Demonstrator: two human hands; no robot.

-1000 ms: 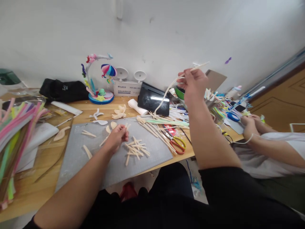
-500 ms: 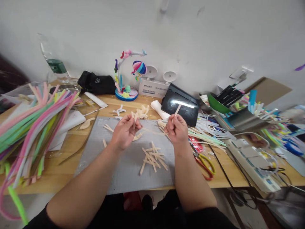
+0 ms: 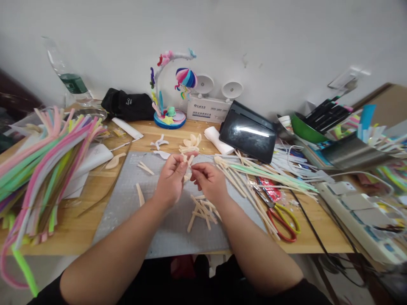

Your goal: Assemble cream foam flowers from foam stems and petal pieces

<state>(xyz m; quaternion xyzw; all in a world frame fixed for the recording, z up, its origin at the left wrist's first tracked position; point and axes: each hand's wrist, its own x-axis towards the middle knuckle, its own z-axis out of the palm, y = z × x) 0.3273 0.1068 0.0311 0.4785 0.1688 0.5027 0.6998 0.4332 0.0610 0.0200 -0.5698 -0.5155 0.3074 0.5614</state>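
My left hand is closed in a pinch on a short cream pipe cleaner piece, over the grey cutting mat. Close against it, my right hand has its thumb and fingers pinched at the same piece; its fingertips partly cover the pale parts there. Under and beside the right hand lies a loose pile of cut cream pipe cleaner pieces. More cut strips rest on the mat to the left. Beyond the hands sit curved cream leaf-like shapes.
A thick bundle of coloured pipe cleaners fills the left. Scissors with red and yellow handles lie right of the mat, near long cream and green stems. Behind stand a black device, a decorated arch and a power strip at right.
My right hand has moved left, from holding a short cream strip apart, to meet my left hand. The view has shifted slightly, and the scissors show more fully.
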